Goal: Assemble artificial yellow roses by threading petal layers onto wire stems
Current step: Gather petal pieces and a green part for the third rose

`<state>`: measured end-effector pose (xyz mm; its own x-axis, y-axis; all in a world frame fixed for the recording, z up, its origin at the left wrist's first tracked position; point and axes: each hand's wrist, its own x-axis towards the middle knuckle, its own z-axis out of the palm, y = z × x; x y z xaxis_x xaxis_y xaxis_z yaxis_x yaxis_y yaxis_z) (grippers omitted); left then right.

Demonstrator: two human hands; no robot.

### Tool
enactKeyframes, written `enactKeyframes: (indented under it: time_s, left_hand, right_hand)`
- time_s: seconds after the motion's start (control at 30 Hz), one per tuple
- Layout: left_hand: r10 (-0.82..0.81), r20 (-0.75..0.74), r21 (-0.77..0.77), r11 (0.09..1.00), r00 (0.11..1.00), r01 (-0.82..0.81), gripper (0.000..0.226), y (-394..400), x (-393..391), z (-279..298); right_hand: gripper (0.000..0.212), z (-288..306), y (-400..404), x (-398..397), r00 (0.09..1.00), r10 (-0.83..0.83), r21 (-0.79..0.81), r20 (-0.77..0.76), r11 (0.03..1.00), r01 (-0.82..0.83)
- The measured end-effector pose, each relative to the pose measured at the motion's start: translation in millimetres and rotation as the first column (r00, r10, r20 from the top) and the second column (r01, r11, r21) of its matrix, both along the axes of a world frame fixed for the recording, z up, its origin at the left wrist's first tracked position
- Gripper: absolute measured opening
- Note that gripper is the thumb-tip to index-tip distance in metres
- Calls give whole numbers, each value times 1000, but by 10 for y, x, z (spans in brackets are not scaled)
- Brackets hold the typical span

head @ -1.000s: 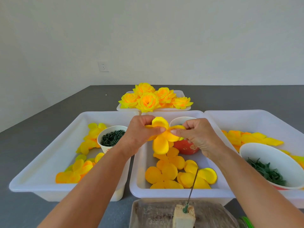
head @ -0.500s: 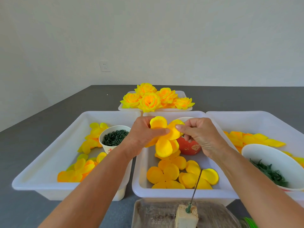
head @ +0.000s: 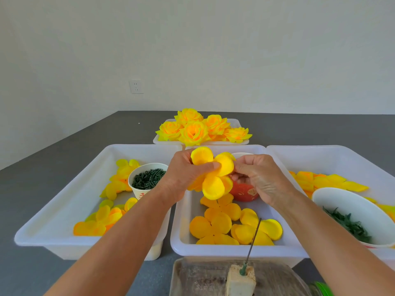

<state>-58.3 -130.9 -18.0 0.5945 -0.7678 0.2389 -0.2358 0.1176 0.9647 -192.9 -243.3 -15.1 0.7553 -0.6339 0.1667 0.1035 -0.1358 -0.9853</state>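
Observation:
A yellow petal layer (head: 213, 180) with rounded lobes hangs above the middle white bin (head: 181, 242). My left hand (head: 188, 174) pinches it from the left, thumb across its centre. My right hand (head: 256, 176) has its curled fingers at the layer's right lobe; whether it pinches the lobe is hidden behind the petals. More loose petal layers (head: 215, 227) lie in the bin below. A thin wire stem (head: 253, 242) stands tilted in a foam block (head: 240, 279) at the front.
Finished yellow roses (head: 198, 129) fill a far tray. The left bin (head: 64, 210) holds petals and a cup of dark green pieces (head: 148, 178). A red cup (head: 243, 191) sits behind my hands. The right bin (head: 342, 159) holds petals and a bowl of green leaves (head: 350, 221).
Both hands rose slightly with the petal layer. The lobes turned and spread, and my right-hand fingers moved in closer behind the right lobe.

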Motion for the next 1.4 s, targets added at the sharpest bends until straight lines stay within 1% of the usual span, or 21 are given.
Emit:
enactKeyframes:
  time_s: [0.1, 0.2, 0.27, 0.4, 0.5, 0.57, 0.67, 0.77, 0.87, 0.93, 1.03, 1.07, 1.13, 1.23, 1.33, 1.4]
  left_hand:
    - [-49, 71, 32, 998, 996, 47, 16, -3, -4, -10]
    - [-84, 92, 48, 996, 992, 80, 15, -1, -11, -15]
    - [-122, 69, 33, 992, 990, 119, 18, 5, -8, -9]
    - [-186, 68, -25, 982, 980, 188, 33, 30, -25, 18]
    - [-238, 114, -29, 970, 964, 243, 45, 35, -53, 17]
    - [-275, 119, -32, 959, 954, 280, 46, 35, -64, 9]
    - [-294, 156, -46, 951, 943, 304, 42, 40, -68, 7]
    - [-236, 170, -70, 966, 957, 251, 27, 33, -58, 10]
    - [-152, 152, -115, 979, 977, 170, 18, 23, -30, 12]
    - [-114, 119, -150, 980, 986, 132, 16, 22, -12, 20]
    - [-69, 33, -205, 976, 997, 75, 14, 27, 10, 45]
    - [-55, 9, -217, 975, 998, 55, 17, 30, 14, 52]
    - [-38, -11, -220, 975, 999, 35, 23, 34, 15, 57]
    - [-45, -37, -232, 972, 998, 36, 24, 41, 1, 70]
    - [-52, -76, -261, 965, 996, 31, 22, 52, 9, 87]
    - [-46, -71, -258, 966, 996, 27, 23, 47, 19, 87]
  right_hand:
    - [26, -28, 7, 16, 998, -58, -142, -36, 989, 52]
    - [35, -44, 3, 34, 996, -84, -167, -17, 983, 80]
    - [38, -40, 4, 36, 998, -66, -148, 11, 987, 67]
    - [37, -20, 37, 24, 998, -26, -110, 53, 993, 32]
    - [37, 2, 63, 18, 1000, 7, -81, 15, 997, -6]
    - [34, 13, 72, 14, 1000, 16, -24, -13, 1000, -17]
    - [37, 18, 68, 18, 998, 25, 58, -62, 998, -21]
    - [38, 17, 53, 44, 997, 61, 150, -53, 987, -52]
    - [34, 15, 8, 65, 992, 110, 263, 62, 957, -123]
    - [28, 20, -18, 69, 985, 124, 296, 120, 943, -154]
    - [22, 17, -41, 63, 989, 90, 286, 119, 950, -121]
    - [20, 13, -42, 57, 990, 79, 274, 120, 955, -109]
    - [16, 14, -33, 51, 990, 60, 253, 128, 963, -91]
    - [9, 23, -22, 43, 993, 8, 225, 114, 974, -33]
    - [15, 10, -55, 38, 992, -113, 185, 60, 978, 100]
    - [16, -2, -73, 36, 984, -169, 149, 62, 976, 158]
